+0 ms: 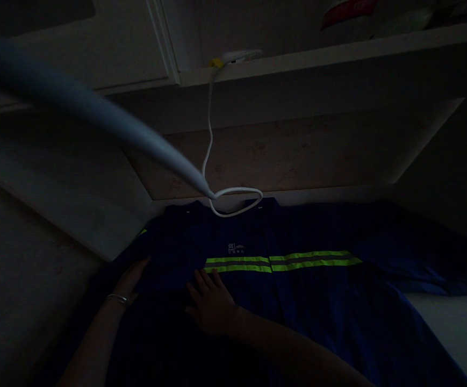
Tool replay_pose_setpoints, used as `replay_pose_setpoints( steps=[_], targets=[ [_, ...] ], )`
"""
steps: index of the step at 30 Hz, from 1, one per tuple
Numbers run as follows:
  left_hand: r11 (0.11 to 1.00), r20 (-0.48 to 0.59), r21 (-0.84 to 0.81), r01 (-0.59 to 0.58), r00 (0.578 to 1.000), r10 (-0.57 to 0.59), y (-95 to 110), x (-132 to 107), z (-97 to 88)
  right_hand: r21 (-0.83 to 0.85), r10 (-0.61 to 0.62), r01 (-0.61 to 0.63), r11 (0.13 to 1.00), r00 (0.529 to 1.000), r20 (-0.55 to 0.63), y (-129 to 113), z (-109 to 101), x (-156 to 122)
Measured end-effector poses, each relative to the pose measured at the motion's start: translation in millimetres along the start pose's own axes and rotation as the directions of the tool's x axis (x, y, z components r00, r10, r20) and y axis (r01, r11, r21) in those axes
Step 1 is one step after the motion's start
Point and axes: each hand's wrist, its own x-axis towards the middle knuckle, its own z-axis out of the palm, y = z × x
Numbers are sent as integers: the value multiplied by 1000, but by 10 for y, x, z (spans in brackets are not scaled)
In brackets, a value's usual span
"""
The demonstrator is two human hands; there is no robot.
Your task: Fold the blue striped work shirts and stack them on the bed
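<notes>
A dark blue work jacket (317, 301) with yellow-green and grey reflective stripes lies spread in front of me, with small white printing on its chest. My right hand (215, 303) rests on its front, just below the left end of the stripe, fingers spread and palm down. Farther left, my left hand (130, 279) touches the jacket near its side or sleeve. A bracelet (117, 299) circles that wrist. Dim light and dark cloth hide the fingertips of my left hand, so I cannot tell whether it grips fabric.
A pale cable (209, 129) hangs from the shelf (297, 62) and loops above the collar. It continues as a thick, blurred length close to the camera at upper left. A cabinet door (128, 48) is at upper left. Behind the jacket is a patterned back panel (265, 153).
</notes>
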Motion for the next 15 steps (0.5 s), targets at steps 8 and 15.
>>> replay_pose_setpoints(
  steps=[8,15],
  targets=[
    [996,40,52,72,996,-74,164,297,76,-13,-56,57,998,996,66,53,29,-57],
    [970,-120,240,-48,990,79,177,381,140,-3,-59,59,998,995,75,81,35,-41]
  ],
)
